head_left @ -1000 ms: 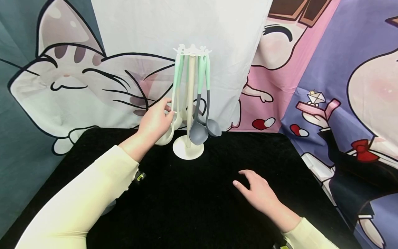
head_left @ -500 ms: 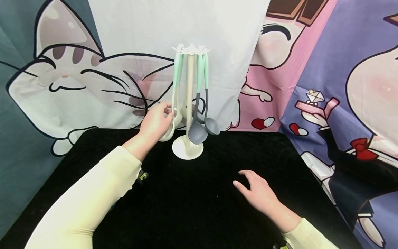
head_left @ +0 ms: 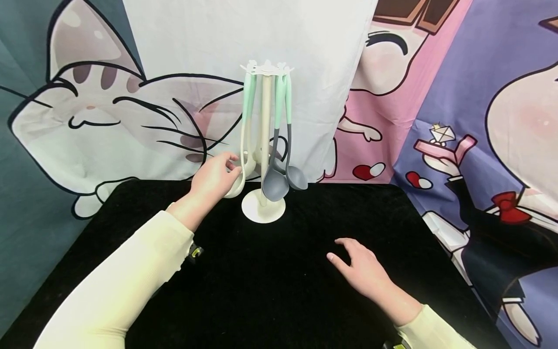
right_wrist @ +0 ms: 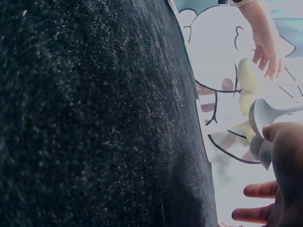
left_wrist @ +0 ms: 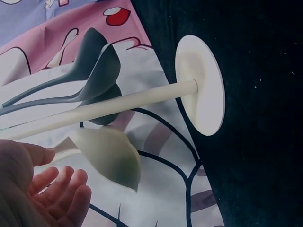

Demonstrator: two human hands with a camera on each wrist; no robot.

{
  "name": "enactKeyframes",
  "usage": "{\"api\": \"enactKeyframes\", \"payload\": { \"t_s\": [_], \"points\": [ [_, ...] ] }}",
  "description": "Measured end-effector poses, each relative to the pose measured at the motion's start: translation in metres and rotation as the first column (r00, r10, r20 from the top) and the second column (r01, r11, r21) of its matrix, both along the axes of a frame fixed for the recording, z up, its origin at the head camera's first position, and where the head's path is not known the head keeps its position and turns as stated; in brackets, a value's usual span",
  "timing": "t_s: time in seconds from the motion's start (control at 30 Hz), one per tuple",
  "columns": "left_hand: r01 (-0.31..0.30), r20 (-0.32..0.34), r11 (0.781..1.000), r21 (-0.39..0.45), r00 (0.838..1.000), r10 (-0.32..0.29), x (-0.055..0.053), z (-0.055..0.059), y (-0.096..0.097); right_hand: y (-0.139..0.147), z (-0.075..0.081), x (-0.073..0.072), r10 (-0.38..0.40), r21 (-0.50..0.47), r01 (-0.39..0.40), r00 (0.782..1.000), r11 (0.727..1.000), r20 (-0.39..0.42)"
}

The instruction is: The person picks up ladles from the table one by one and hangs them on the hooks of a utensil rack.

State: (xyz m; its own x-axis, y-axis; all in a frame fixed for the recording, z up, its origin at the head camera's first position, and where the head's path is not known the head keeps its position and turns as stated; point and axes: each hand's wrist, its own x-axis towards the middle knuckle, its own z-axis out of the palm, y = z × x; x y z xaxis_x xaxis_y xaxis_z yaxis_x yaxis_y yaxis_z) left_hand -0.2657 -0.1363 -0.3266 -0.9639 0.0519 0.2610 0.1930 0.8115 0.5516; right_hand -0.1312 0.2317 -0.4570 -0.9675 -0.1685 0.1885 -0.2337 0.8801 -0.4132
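Note:
A cream ladle (head_left: 238,188) with a mint handle hangs on the left side of a white utensil stand (head_left: 253,209). My left hand (head_left: 212,178) is beside it, thumb tip right at the ladle's neck in the head view. In the left wrist view the fingers (left_wrist: 66,191) are loosely bent and apart from the thumb, and the ladle's bowl (left_wrist: 111,158) hangs just past them. My right hand (head_left: 365,269) hovers over the front right of the table, fingers relaxed, holding nothing.
Grey ladles (head_left: 275,185) with mint handles hang on the stand's right side. Another cream utensil (head_left: 250,165) hangs behind the first one. The table has a black cloth (head_left: 279,281), and a printed cartoon curtain (head_left: 322,97) stands close behind.
The cream ladle has swung in toward the pole and hangs straighter. My left hand has eased off its handle, lower and slightly left. The right hand has stayed in place.

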Motion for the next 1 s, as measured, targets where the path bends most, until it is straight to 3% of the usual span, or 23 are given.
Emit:
{"api": "enactKeyframes", "payload": {
  "t_s": [0.27, 0.53, 0.73, 1.0],
  "points": [
    [0.016, -0.016, 1.000, -0.008, 1.000, -0.016, 0.008, -0.005, -0.008, -0.001, -0.001, 0.001, 0.002, -0.004, -0.002, 1.000, 1.000, 0.003],
    [0.010, 0.029, 0.998, -0.066, 1.000, -0.008, 0.015, -0.002, -0.027, -0.001, 0.000, 0.000, 0.001, 0.011, -0.001, 1.000, 1.000, 0.010],
    [0.004, 0.100, 0.990, -0.139, 0.995, 0.010, 0.024, 0.005, -0.044, -0.003, 0.001, -0.002, 0.008, 0.009, -0.008, 1.000, 1.000, 0.021],
    [0.073, 0.227, 0.956, -0.283, 0.974, -0.007, 0.032, 0.002, -0.067, -0.004, 0.000, -0.003, 0.018, 0.011, -0.018, 1.000, 1.000, 0.024]
  ]
}}
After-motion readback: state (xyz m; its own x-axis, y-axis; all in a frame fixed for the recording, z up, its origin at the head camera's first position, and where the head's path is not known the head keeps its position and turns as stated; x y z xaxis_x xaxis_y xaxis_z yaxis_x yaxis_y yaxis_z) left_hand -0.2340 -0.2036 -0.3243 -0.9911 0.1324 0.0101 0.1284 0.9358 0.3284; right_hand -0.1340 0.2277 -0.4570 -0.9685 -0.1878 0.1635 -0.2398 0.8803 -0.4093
